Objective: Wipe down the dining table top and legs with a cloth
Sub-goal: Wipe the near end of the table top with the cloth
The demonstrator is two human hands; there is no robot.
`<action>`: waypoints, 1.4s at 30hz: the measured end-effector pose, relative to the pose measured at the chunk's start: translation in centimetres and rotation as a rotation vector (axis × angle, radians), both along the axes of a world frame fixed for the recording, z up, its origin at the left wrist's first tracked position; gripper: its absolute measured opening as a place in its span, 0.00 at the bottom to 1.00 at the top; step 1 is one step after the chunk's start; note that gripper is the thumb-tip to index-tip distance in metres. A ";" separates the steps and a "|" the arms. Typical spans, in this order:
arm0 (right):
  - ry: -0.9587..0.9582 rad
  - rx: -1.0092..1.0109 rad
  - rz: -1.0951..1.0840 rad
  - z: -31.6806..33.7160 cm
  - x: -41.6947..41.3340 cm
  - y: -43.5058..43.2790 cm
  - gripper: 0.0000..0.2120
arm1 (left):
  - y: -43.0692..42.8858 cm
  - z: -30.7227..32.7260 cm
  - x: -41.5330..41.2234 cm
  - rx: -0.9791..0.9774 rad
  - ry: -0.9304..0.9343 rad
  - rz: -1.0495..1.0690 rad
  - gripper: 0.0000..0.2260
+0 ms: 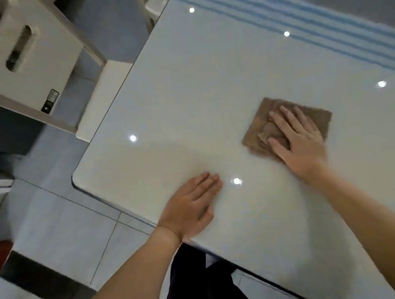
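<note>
Head view, 1 frame.

Counter (186,97): glossy white top, rounded corner at 9 o'clock of frame.

Cloth (261,131): brown, folded roughly square, flat on the counter at about 3 o'clock of frame. No long axis to speak of.

Right hand (299,142): palm down on the cloth. Fingers (283,119) are straight, slightly spread and pressing rather than gripping, pointing to 11 o'clock. Cloth shows past the fingertips and on both sides, so it sits directly under the hand.

Left hand (192,207): flat on bare counter by the near edge, at 8 o'clock from the cloth and well apart. Fingers straight, together, holding nothing.

Judgement: top wipe in hand, and the right hand does the work. Most open surface lies from 9 to 12 o'clock of the cloth. Legs not in view, so not yet wiped as far as I can judge.
</note>
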State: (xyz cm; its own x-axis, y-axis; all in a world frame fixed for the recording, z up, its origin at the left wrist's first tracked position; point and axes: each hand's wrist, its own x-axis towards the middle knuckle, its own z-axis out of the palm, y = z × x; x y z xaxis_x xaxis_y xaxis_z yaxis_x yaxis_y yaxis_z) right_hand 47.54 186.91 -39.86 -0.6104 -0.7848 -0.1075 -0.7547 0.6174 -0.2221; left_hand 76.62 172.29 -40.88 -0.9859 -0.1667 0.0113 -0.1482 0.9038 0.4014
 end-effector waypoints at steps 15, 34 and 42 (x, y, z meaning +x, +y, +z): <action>-0.043 -0.010 -0.210 -0.1 12.6 0.4 0.30 | -3.1 2.9 1.4 0.087 0.011 -0.057 0.25; 0.023 -0.044 0.126 -1.6 7.3 -15.7 0.32 | -20.6 0.0 6.7 0.001 -0.010 0.243 0.23; -0.030 -0.041 -0.135 -0.6 12.5 -19.7 0.31 | -20.6 0.3 6.6 0.040 0.013 0.261 0.22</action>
